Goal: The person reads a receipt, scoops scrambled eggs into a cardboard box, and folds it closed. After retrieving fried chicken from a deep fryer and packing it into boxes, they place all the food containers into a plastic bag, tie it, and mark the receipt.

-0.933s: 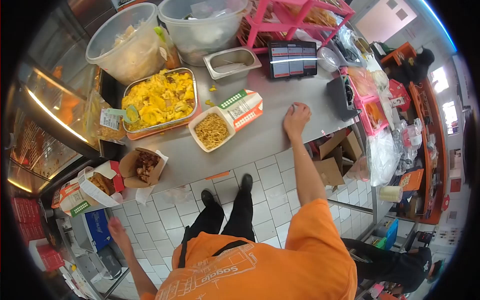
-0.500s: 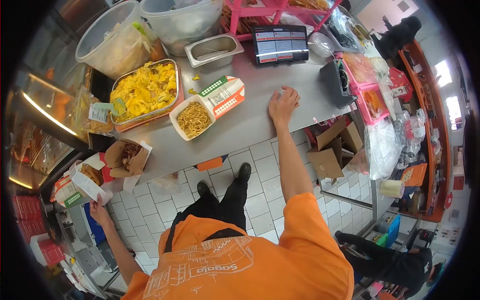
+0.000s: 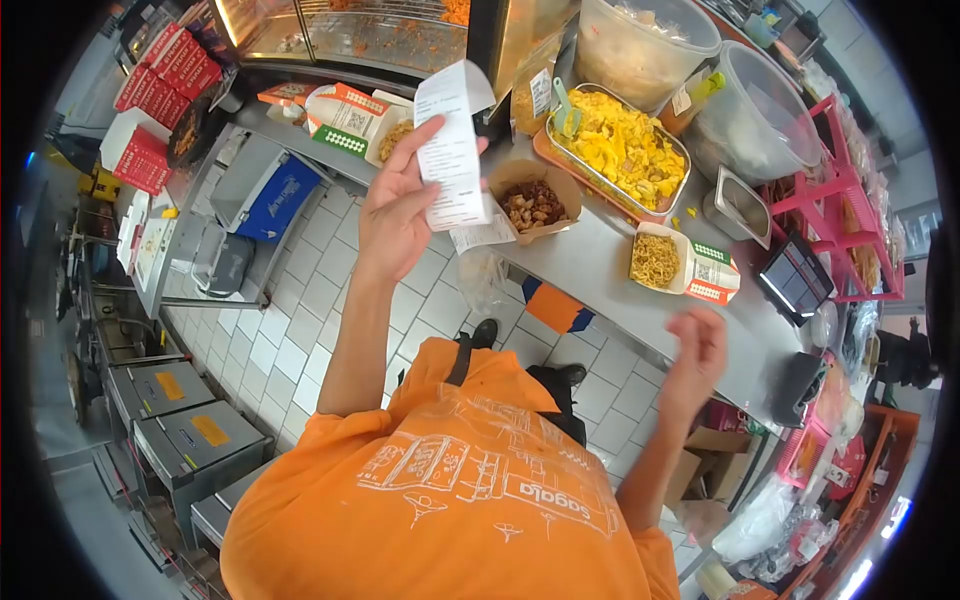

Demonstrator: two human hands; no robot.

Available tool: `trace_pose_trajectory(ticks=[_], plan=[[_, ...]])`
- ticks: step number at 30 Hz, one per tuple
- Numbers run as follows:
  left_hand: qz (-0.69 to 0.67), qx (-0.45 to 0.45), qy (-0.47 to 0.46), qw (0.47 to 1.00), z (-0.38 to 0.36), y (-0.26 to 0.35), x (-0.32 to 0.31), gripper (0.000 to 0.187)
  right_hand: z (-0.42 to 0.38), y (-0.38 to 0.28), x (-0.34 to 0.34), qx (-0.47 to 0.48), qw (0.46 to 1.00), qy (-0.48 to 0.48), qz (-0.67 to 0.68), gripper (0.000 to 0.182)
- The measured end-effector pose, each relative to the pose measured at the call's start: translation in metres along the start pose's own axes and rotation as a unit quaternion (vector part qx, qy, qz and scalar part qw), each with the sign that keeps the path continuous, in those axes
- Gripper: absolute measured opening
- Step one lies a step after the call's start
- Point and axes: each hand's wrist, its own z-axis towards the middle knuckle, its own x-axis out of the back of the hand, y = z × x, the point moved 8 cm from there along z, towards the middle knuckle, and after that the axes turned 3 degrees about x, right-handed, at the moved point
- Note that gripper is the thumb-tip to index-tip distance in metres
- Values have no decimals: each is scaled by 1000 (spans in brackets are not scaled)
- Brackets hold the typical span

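My left hand point(image 3: 397, 215) pinches a printed paper receipt point(image 3: 450, 160) and holds it up. Behind it stand a box of noodles point(image 3: 396, 138) and a brown box of dark meat pieces point(image 3: 533, 203), with another paper slip point(image 3: 480, 235) under the latter. My right hand point(image 3: 697, 350) hangs near the counter's front edge, its fingers curled and blurred. Close to it is an open box of noodles point(image 3: 656, 259) with a green and orange patterned lid point(image 3: 711, 273). A metal tray of yellow food point(image 3: 620, 148) sits farther back.
Large clear tubs point(image 3: 755, 120), an empty metal pan point(image 3: 738, 207) and a tablet point(image 3: 797, 278) line the counter's back right. A glass display case point(image 3: 360, 40) stands at the back left. Red boxes point(image 3: 165, 85) are at far left, a cardboard box point(image 3: 712, 462) below right.
The view has turned to the left. My left hand has lifted the receipt off the boxes. My right hand has come off the counter and back towards my body.
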Motion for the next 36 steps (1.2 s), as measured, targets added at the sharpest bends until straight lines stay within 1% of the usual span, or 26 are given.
trace_pose_trajectory(ticks=[1, 2, 3, 4, 6, 7, 9, 10, 11, 13, 14, 16, 17, 19, 20, 21, 23, 25, 26, 27, 29, 33, 35, 36], plan=[[-32, 2, -17, 999, -3, 5, -10, 67, -5, -28, -39, 4, 998, -57, 35, 22], [-34, -3, -27, 999, -6, 9, -16, 69, -7, -46, -76, 11, 991, -112, 71, 24], [-39, -6, -28, 999, -7, 12, -18, 69, -3, -67, -106, 106, 982, -151, 37, 27], [-55, -13, -47, 997, -9, 16, -22, 69, -4, -86, -134, 199, 962, -190, 2, 31], [-72, -15, -71, 995, -14, 22, -29, 71, -9, -112, -174, 236, 952, -193, -2, 37], [-76, -19, -70, 995, -14, 23, -27, 71, -11, -114, -183, 239, 951, -197, -5, 37], [-112, -14, -71, 991, -15, 22, -23, 71, -14, -91, -208, 90, 955, -272, 74, 38], [-122, -26, -62, 990, -15, 25, -22, 71, -15, -83, -211, 45, 961, -260, 78, 31], [-126, -29, -59, 990, -15, 27, -17, 71, -17, -81, -213, 46, 961, -264, 74, 31], [-139, -39, -73, 987, -14, 30, -12, 66, -21, -69, -217, -16, 948, -296, 112, 23], [-142, -42, -72, 986, -13, 31, -9, 66, -22, -67, -217, -15, 948, -298, 109, 23], [-82, -87, 2, 993, -9, 37, 7, 60, -29, -57, -221, -50, 941, -330, 52, 19], [-84, -91, 3, 992, -6, 39, 13, 60, -31, -55, -223, -47, 941, -332, 49, 19], [-107, -102, -22, 989, 1, 43, 25, 56, -37, -46, -228, -76, 937, -330, 87, 17], [-109, -104, -19, 988, 4, 44, 28, 56, -40, -40, -229, -92, 931, -346, 74, 22], [-90, -93, -23, 991, 6, 42, 30, 57, -41, -37, -232, -94, 930, -348, 71, 22], [-73, -78, -21, 994, 5, 35, 34, 57, -42, -41, -240, -42, 933, -340, 111, 31], [-9, -48, -25, 999, 3, 14, 33, 58, -39, -46, -245, -40, 936, -332, 108, 34], [22, -50, -24, 998, 2, 12, 35, 59, -35, -50, -247, -34, 940, -323, 109, 37], [19, -46, -24, 998, 1, 10, 34, 59, -33, -52, -248, -37, 940, -321, 106, 37], [-74, -58, -8, 996, -3, 14, 34, 59, -31, -54, -250, -55, 940, -323, 89, 34], [-76, -60, 1, 995, -1, 19, 41, 59, -32, -54, -255, -59, 935, -338, 91, 31], [-64, -82, -12, 995, -1, 24, 41, 59, -32, -58, -255, -42, 941, -326, 86, 30], [-65, -77, -10, 995, -2, 26, 42, 59, -34, -59, -254, -46, 941, -325, 85, 30]])
